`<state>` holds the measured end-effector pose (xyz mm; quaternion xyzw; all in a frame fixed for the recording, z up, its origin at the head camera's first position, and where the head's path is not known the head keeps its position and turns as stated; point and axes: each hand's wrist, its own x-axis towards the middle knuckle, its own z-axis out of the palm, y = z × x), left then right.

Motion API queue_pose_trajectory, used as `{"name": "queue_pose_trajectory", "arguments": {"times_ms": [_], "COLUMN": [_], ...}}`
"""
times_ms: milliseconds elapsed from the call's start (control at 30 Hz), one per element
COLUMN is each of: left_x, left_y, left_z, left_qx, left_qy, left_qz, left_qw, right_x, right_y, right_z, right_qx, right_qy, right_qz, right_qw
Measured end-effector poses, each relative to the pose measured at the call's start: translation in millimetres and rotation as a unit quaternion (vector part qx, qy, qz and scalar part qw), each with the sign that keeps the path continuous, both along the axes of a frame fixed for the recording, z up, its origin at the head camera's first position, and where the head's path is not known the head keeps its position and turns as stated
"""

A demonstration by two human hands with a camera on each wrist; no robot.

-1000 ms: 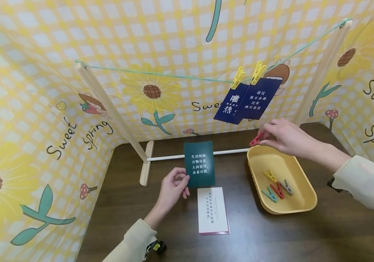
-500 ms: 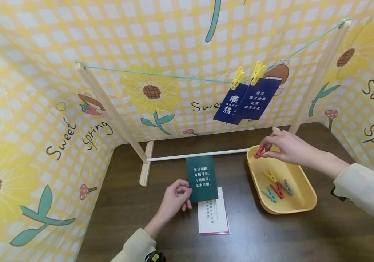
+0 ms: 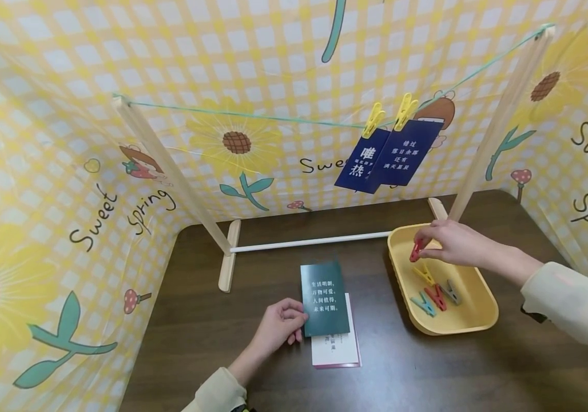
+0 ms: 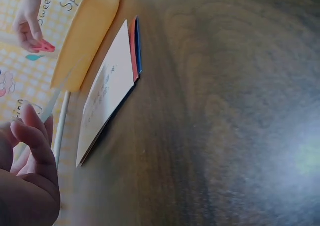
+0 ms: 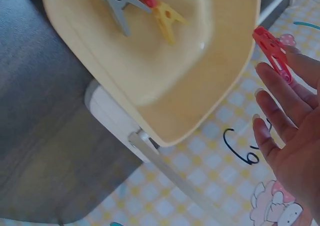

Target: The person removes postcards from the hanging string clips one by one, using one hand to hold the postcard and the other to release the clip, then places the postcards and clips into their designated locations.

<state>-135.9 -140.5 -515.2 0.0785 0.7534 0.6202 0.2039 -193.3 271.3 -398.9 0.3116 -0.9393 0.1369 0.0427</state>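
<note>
My left hand (image 3: 277,325) pinches the left edge of a dark green card (image 3: 325,297) with white printed characters. In the head view that card overlaps a small stack of cards (image 3: 332,353), white on top; the left wrist view shows red and blue edges beneath the white card (image 4: 107,85). Over the yellow basin (image 3: 487,306), my right hand (image 3: 451,243) pinches a red clothespin (image 3: 415,252) between thumb and fingers. In the right wrist view the red clothespin (image 5: 272,53) points away from the fingertips. Several clothespins lie in the basin, among them a grey one (image 3: 450,292) and a teal one (image 3: 423,304).
Behind the basin stands a wooden frame with a left post (image 3: 170,171), a right post (image 3: 502,126) and a white bottom rod (image 3: 309,242). A green string (image 3: 253,114) spans it, where yellow clothespins (image 3: 374,120) hold two navy cards (image 3: 411,151). Patterned cloth surrounds the brown table (image 3: 402,377).
The left hand has brought the green card down toward me, over the card stack. The right hand has moved down and slightly right over the basin, still holding the red clothespin.
</note>
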Motion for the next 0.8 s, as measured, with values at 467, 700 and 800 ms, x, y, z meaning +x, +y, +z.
{"name": "queue_pose_trajectory", "arguments": {"times_ms": [467,700,800], "left_x": [9.5,12.7,13.5], "left_y": [-1.9,-3.1,-3.4], "left_z": [-5.0,-9.2,-11.2], "left_qx": [-0.027,-0.014,-0.021], "left_qy": [-0.04,-0.054,-0.06], "left_qz": [-0.037,-0.064,-0.075], "left_qw": [0.9981,0.9964,0.9952], "right_x": [-3.2,-8.6,-10.4], "right_y": [3.1,3.1,1.8], "right_z": [-33.0,-40.2,-42.9], "right_qx": [0.025,0.047,0.058], "right_qy": [-0.1,-0.098,-0.093], "right_qz": [0.031,0.036,0.037], "right_qw": [0.994,0.993,0.993]}}
